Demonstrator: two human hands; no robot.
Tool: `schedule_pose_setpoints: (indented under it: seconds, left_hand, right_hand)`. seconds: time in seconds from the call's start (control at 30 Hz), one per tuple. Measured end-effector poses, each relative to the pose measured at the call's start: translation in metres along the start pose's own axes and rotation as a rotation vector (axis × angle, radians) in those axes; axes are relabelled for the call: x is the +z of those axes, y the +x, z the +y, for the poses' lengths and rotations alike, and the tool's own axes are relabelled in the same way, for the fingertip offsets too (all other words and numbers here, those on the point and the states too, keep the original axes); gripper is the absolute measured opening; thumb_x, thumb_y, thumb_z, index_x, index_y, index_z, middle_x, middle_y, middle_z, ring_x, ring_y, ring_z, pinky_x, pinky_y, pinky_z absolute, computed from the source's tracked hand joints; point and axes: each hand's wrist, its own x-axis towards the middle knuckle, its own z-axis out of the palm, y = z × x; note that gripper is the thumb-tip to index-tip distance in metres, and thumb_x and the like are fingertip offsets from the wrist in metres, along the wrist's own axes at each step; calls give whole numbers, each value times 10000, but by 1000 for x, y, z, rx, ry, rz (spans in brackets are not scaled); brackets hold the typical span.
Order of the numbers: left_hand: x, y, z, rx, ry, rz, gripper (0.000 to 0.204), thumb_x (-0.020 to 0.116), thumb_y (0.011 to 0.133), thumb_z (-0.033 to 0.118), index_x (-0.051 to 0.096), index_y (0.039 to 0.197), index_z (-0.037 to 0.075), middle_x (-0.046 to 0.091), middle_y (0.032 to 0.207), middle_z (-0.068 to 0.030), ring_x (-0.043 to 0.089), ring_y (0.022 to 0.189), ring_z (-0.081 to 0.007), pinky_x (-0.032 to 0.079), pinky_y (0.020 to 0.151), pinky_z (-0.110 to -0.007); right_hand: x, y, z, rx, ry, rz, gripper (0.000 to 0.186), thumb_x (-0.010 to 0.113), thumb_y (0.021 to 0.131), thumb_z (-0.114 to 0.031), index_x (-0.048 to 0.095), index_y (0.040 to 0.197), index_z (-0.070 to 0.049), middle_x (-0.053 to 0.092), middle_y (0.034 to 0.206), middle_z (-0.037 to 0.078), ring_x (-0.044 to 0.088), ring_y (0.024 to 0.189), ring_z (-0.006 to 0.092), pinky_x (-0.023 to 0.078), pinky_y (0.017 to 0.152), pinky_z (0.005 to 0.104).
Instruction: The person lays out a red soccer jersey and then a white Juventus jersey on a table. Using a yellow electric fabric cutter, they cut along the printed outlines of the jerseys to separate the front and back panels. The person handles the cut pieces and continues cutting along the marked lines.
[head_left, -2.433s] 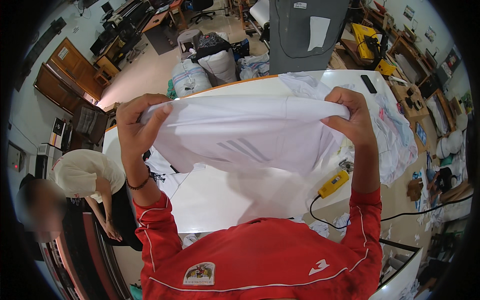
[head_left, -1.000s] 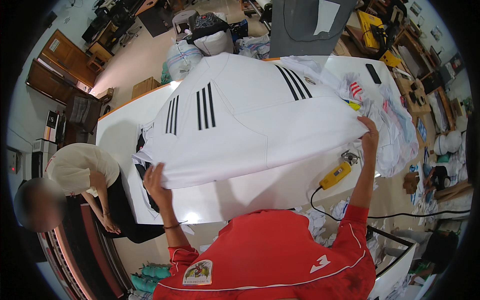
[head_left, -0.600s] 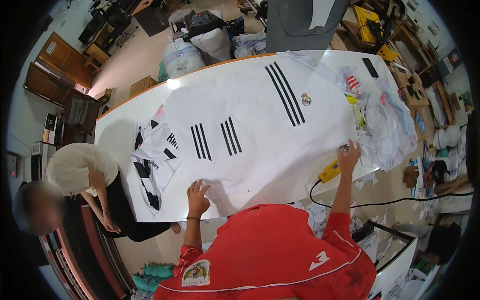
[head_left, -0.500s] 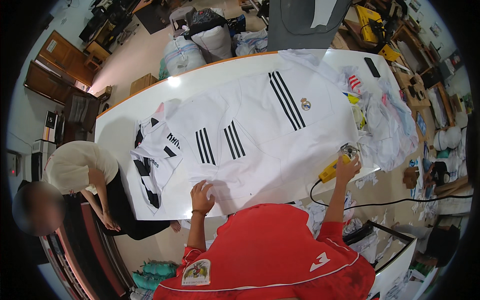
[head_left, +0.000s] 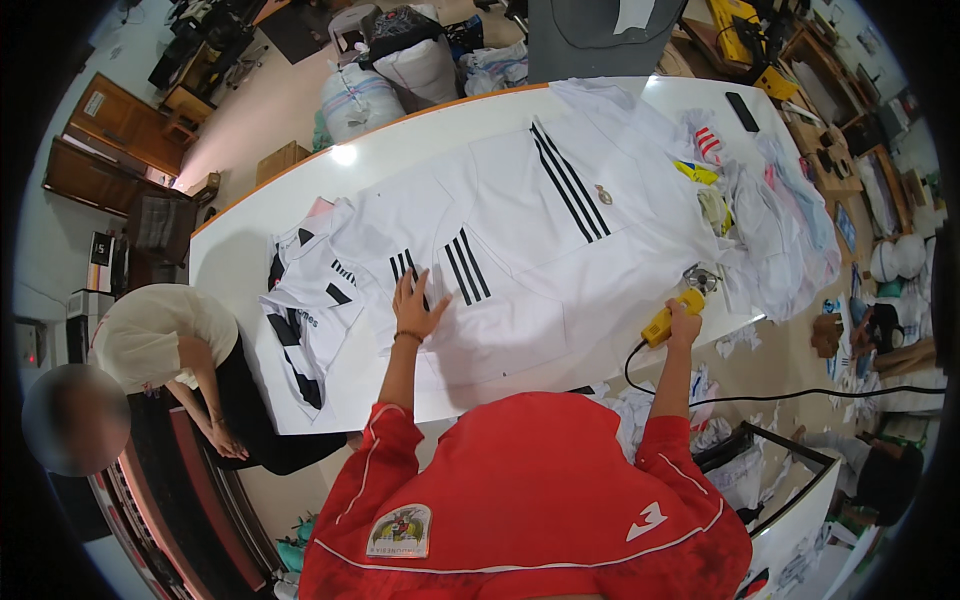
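A wide white fabric sheet with printed black stripes and faint cutting outlines covers the middle of the white table. My left hand lies on it with fingers spread, over the left group of stripes. In my right hand is a yellow electric rotary cutter, gripped round its body. Its round metal head points away from me at the sheet's near right end. Whether the blade touches the fabric, I cannot tell. A small crest is printed beside the far stripes.
Black-and-white jersey pieces lie at the left. Crumpled fabric is heaped at the right, near a black phone. The cutter's black cord runs off right. A seated person is beside the table's left end; stuffed sacks stand beyond.
My left hand has moved from the sheet's near edge forward onto the stripes. The right hand keeps hold of the cutter, which has shifted little. The whole view has tilted slightly.
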Motion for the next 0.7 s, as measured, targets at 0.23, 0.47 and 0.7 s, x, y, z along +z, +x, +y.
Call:
schedule_pose_setpoints:
  seconds: [0.23,0.47,0.7]
  left_hand:
    - [-10,11,2,-164,81,-187,1035,759,874,705,399,1679,163,162,1793,-241,86,1654,-485,121,1289,-674]
    - [-7,-117,33,-77,93,-266,1183,772,815,753,278,1728,185,77,1800,-255,25,1644,-532,90,1255,-754]
    - [-38,-160,54,-189,155,-443,1193,788,782,769,304,1709,198,4,1776,-330,-57,1595,-645,70,1205,-826]
  right_hand:
    - [-43,-61,-19,294,721,-347,473,802,859,-229,611,1216,16,708,1008,153,721,776,314,635,675,439]
    - [-64,-152,-28,267,617,-609,428,752,916,-176,546,1258,-23,698,1012,147,740,754,301,637,601,444]
    - [-59,-174,-9,126,253,-623,681,857,798,-3,504,1381,-16,698,1070,127,737,802,247,629,687,374]
